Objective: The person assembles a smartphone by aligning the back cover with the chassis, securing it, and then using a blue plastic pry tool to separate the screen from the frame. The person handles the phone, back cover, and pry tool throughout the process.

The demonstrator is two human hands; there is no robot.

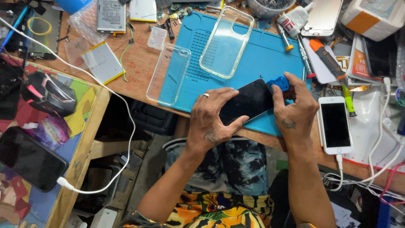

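Under my left hand (pixel 209 122), fingers (pixel 223 93) spread and pressing, I hold the dark phone (pixel 249 101) on the blue mat (pixel 261 55), its long axis rising rightward toward my right hand (pixel 295 110), fingertips pinching a blue pry tool (pixel 279 82) at its far corner.

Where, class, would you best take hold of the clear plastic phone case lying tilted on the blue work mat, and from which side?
Grip the clear plastic phone case across its two long edges, coming from above. It lies flat and open-side up on the blue work mat, so only its thin raised rim offers a hold, and its narrow width probably suits a pinch.
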